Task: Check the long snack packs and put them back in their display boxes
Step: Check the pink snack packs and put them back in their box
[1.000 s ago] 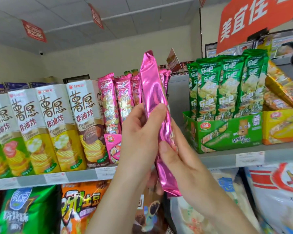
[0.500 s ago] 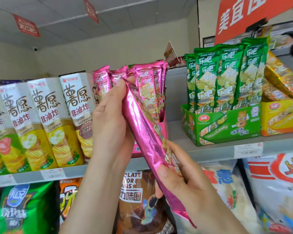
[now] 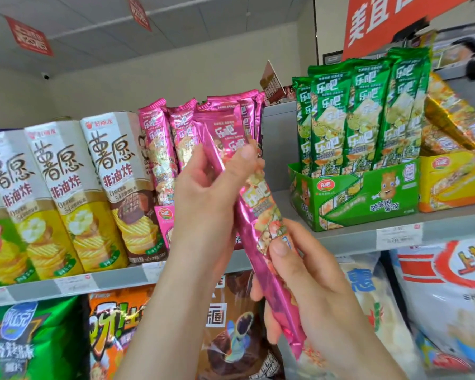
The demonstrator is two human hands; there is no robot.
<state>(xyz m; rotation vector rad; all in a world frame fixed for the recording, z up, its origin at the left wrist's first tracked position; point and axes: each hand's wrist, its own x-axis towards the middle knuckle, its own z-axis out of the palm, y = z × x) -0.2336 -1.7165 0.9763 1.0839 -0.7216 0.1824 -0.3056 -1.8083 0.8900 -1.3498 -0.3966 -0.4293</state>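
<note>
Head view: a long pink snack pack (image 3: 258, 229) held in both hands in front of a shop shelf (image 3: 115, 281).

Head view: the left hand (image 3: 203, 193) curls round the pack's upper part, thumb pressed on its printed face; the right hand (image 3: 307, 275) grips the lower part, thumb on the front and fingers behind. The pack slants from above the left hand down past the right hand. Directly behind the left hand stands the pink display box (image 3: 163, 223) with upright pink packs (image 3: 159, 149); up and to the right of the right hand, well apart, sits the green display box (image 3: 362, 198) of green packs (image 3: 362, 113).
</note>
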